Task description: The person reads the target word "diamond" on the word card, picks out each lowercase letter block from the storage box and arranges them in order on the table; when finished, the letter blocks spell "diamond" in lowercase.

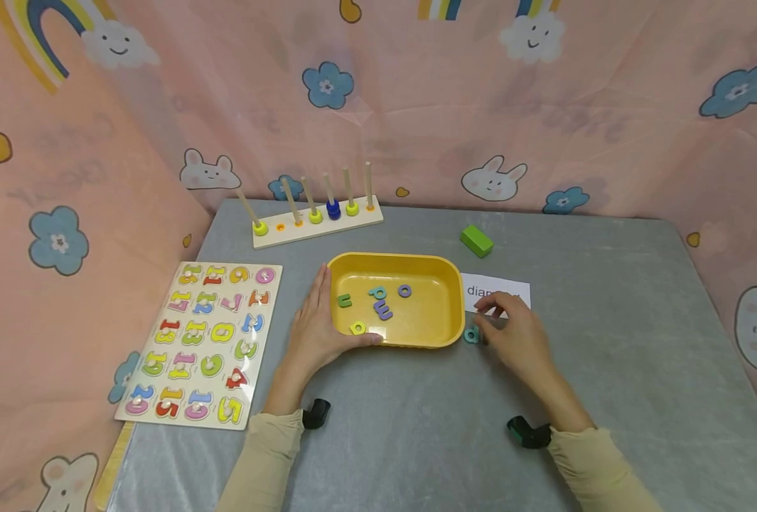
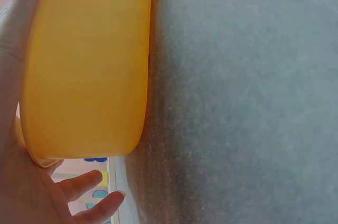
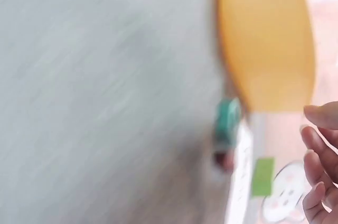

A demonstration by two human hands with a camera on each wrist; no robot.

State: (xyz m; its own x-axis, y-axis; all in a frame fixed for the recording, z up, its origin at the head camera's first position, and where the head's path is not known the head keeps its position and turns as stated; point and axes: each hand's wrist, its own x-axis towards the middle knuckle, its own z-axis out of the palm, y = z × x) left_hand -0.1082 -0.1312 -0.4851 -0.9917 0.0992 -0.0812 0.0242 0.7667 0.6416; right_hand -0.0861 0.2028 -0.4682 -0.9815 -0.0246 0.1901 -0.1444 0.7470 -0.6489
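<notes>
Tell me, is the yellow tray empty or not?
Not empty: the head view shows several small colored letters lying inside the yellow tray, spaced apart on its bottom.

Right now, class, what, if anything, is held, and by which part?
The left grip holds the yellow tray by its left end and near rim; the right grip holds nothing.

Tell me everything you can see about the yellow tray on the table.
The yellow tray is a shallow, rounded-corner rectangle with a thin rim and smooth walls, plastic by its look. It sits open side up on the grey tabletop, its long sides running left to right. Five small letter pieces lie apart inside: one green, one teal, one yellow and two purple. The person's left hand holds it at the left end, with the thumb at the near rim.
</notes>
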